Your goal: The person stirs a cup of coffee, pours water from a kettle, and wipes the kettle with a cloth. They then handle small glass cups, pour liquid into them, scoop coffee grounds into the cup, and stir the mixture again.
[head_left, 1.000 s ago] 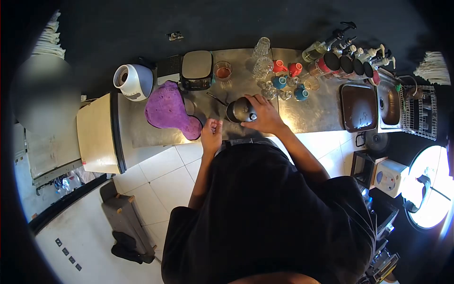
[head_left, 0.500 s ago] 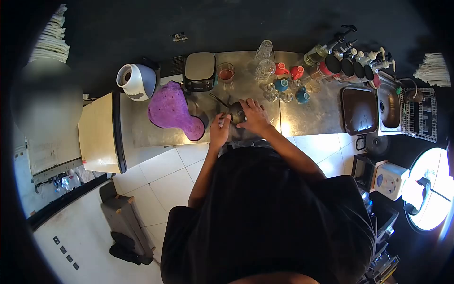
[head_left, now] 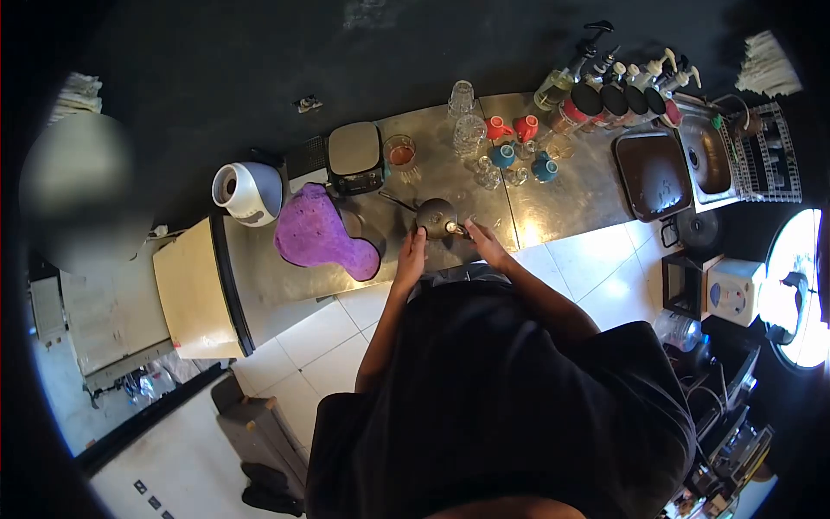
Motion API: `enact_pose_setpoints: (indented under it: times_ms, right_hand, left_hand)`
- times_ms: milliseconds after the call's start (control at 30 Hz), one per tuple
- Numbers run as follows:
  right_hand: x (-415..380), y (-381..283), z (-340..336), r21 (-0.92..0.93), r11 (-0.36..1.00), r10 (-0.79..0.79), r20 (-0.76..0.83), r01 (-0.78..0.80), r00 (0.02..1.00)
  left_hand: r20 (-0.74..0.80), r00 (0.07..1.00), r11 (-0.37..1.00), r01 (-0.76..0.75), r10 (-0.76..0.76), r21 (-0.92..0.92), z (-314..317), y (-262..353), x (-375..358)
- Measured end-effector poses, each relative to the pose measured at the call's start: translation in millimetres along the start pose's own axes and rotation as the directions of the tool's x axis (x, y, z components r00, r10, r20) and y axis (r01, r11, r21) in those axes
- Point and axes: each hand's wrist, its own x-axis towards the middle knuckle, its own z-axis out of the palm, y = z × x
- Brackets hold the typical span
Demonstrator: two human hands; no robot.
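Note:
A dark round kettle (head_left: 435, 214) with a lid and a long thin spout pointing up-left stands at the counter's front part. My left hand (head_left: 412, 253) is closed against its near left side, thumb and fingertips on the body. On the kettle's right, my right hand (head_left: 488, 243) has its fingers closed at the handle, beside a small shiny spot. The fingers' undersides are hidden. Left of the kettle lies a purple cloth-like piece (head_left: 316, 229). Behind it are a kitchen scale (head_left: 355, 147) and a glass with reddish-brown liquid (head_left: 400, 156).
A white appliance (head_left: 251, 192) stands at the counter's left. Clear glasses (head_left: 469, 136), red cups (head_left: 526, 128) and blue cups (head_left: 545, 167) stand to the right. Farther right are pump bottles (head_left: 553, 90), a dark tray (head_left: 653, 176) and a sink (head_left: 711, 154).
My right hand has moved off the kettle's top to the handle on its right. The kettle's lid now shows. My left hand stays by its left side. The whole view has shifted and tilted.

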Motion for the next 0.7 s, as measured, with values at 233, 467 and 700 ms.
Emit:
enact_pose_setpoints:
  times_ms: [233, 467, 700]
  right_hand:
    - [18, 29, 33, 0.368, 0.928, 0.049, -0.288, 0.064, 0.956]
    - [-18, 34, 68, 0.537, 0.809, 0.042, -0.461, 0.241, 0.886]
    - [-116, 39, 115, 0.533, 0.724, 0.102, -0.71, 0.438, 0.697]
  left_hand:
    - [0.226, 0.97, 0.996, 0.088, -0.085, -0.002, -19, -5, 7]
    - [0.327, 0.939, 0.98, 0.046, -0.109, 0.196, -32, 5, 0]
    - [0.415, 0.903, 0.981, 0.035, -0.113, 0.19, -40, -11, -20]
